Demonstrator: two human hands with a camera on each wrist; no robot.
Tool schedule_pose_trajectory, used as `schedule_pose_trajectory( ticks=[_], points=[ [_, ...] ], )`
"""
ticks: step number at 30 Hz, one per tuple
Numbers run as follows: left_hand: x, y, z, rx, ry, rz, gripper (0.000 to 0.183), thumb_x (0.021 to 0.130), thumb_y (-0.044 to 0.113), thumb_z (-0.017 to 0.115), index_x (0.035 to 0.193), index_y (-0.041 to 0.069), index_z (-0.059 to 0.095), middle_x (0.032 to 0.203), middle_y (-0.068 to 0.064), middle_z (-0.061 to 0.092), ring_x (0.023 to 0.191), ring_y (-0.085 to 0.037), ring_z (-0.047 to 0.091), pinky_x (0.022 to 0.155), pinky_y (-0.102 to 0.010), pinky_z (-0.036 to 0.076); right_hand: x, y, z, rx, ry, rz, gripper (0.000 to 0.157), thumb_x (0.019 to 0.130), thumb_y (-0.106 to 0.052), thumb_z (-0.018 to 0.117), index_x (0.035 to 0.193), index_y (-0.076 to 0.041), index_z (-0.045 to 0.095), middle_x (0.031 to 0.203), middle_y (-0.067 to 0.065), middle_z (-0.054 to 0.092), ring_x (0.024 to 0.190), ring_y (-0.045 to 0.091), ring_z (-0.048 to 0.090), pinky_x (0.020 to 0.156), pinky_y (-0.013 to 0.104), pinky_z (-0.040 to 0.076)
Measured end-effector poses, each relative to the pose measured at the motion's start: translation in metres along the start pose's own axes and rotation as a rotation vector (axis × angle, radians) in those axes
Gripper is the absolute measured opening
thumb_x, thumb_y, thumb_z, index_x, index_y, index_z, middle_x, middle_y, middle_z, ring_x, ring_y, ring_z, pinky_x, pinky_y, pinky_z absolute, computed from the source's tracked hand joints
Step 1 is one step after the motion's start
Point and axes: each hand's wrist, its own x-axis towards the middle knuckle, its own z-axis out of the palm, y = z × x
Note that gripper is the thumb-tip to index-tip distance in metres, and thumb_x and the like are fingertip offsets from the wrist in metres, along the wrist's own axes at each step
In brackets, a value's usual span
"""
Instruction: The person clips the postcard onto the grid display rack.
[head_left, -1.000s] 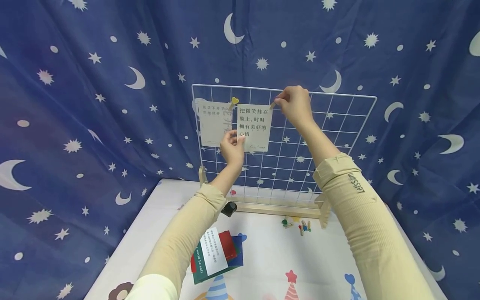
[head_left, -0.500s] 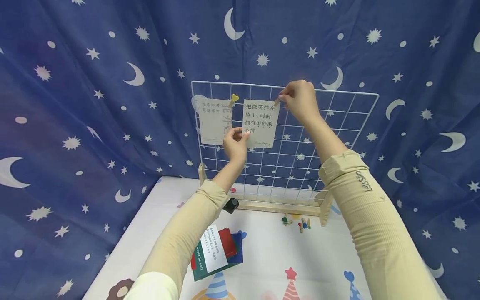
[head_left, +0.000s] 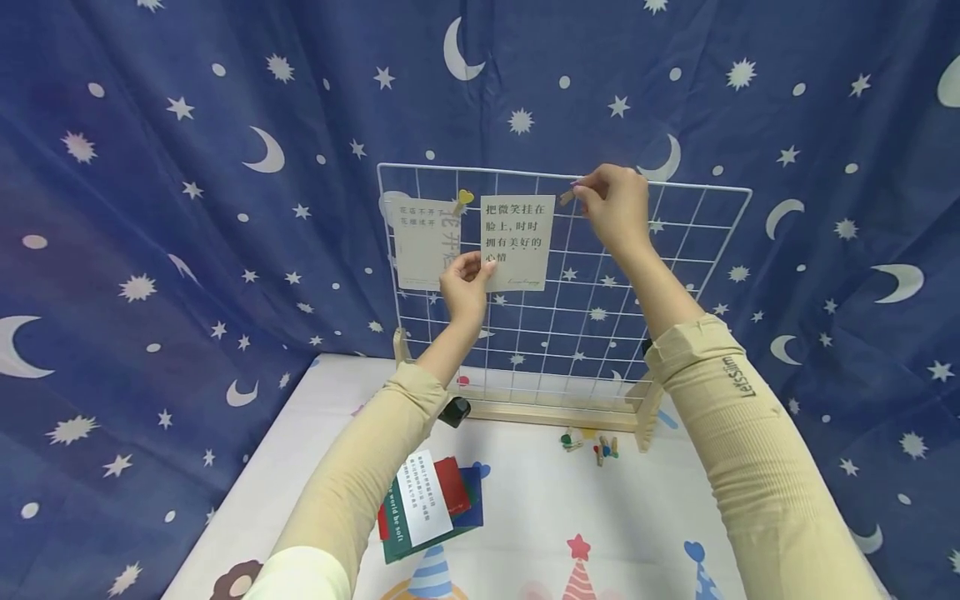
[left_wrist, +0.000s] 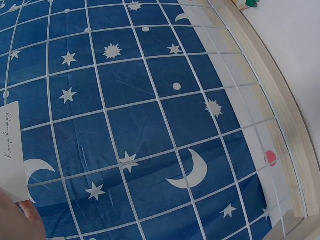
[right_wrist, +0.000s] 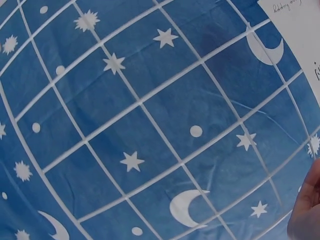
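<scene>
My left hand (head_left: 466, 290) pinches the lower left corner of a white card (head_left: 517, 237) printed with dark characters, which it holds upright against the white wire grid (head_left: 592, 283). My right hand (head_left: 617, 204) is at the grid's top bar, just right of the card, and pinches a small wooden clothespin (head_left: 566, 197) between thumb and fingers. The clothespin stands slightly apart from the card's upper right corner. Left of this card, another card (head_left: 420, 250) hangs on the grid under a clothespin with a yellow heart (head_left: 466, 197). The left wrist view catches the held card's edge (left_wrist: 11, 150).
The grid stands in a wooden base (head_left: 555, 416) on a white patterned tablecloth. Several small clothespins (head_left: 602, 450) lie before the base at right. A stack of cards and envelopes (head_left: 427, 504) lies front left, a black object (head_left: 455, 411) behind it. A blue curtain (head_left: 225, 208) hangs behind.
The held card first shifts right along the grid, then slightly back left. My right hand with the clothespin has moved right, from the card's upper right corner to slightly away from it.
</scene>
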Motion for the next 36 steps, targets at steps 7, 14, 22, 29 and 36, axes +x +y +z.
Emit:
schedule_pose_trajectory(
  ticks=[7, 14, 22, 29, 36],
  points=[
    [-0.003, -0.001, 0.004, 0.017, -0.076, 0.033, 0.024, 0.08, 0.008, 0.072, 0.099, -0.005, 0.066, 0.098, -0.021, 0.07, 0.084, -0.024, 0.067, 0.075, -0.022, 0.056, -0.009, 0.011, -0.007, 0.078, 0.041, 0.019, 0.016, 0.09, -0.009, 0.062, 0.094, 0.006, 0.066, 0.084, 0.024, 0.068, 0.054, -0.009, 0.046, 0.058, 0.007, 0.042],
    [-0.003, -0.001, 0.006, 0.037, -0.097, 0.043, 0.023, 0.08, 0.009, 0.073, 0.099, -0.004, 0.066, 0.096, -0.02, 0.071, 0.086, -0.028, 0.068, 0.074, -0.025, 0.057, -0.01, 0.021, -0.015, 0.178, 0.082, 0.109, 0.018, 0.089, -0.006, 0.062, 0.096, 0.01, 0.067, 0.094, 0.026, 0.069, 0.051, -0.013, 0.051, 0.057, 0.004, 0.047],
    [0.0, 0.001, 0.009, 0.01, -0.107, 0.022, 0.023, 0.081, 0.008, 0.072, 0.1, -0.004, 0.067, 0.096, -0.02, 0.071, 0.083, -0.024, 0.068, 0.071, -0.021, 0.056, -0.006, 0.021, -0.006, 0.278, 0.097, 0.191, 0.019, 0.089, -0.006, 0.063, 0.097, 0.011, 0.066, 0.081, 0.013, 0.069, 0.05, -0.009, 0.054, 0.056, 0.007, 0.05],
    [0.001, 0.002, 0.01, 0.053, -0.072, 0.034, 0.022, 0.08, 0.007, 0.073, 0.098, -0.003, 0.068, 0.092, -0.019, 0.07, 0.074, -0.014, 0.062, 0.067, -0.017, 0.053, -0.007, 0.017, 0.004, 0.272, 0.122, 0.206, 0.019, 0.089, -0.007, 0.063, 0.097, 0.009, 0.066, 0.093, 0.022, 0.07, 0.051, -0.009, 0.053, 0.058, 0.008, 0.051],
    [0.003, 0.007, 0.013, 0.133, -0.016, 0.069, 0.02, 0.077, 0.008, 0.076, 0.094, -0.001, 0.069, 0.086, -0.017, 0.071, 0.073, -0.02, 0.064, 0.063, -0.019, 0.053, -0.007, 0.015, 0.007, 0.263, 0.105, 0.236, 0.019, 0.09, -0.007, 0.061, 0.099, 0.009, 0.066, 0.092, 0.021, 0.069, 0.051, -0.009, 0.053, 0.058, 0.008, 0.051]
  ],
)
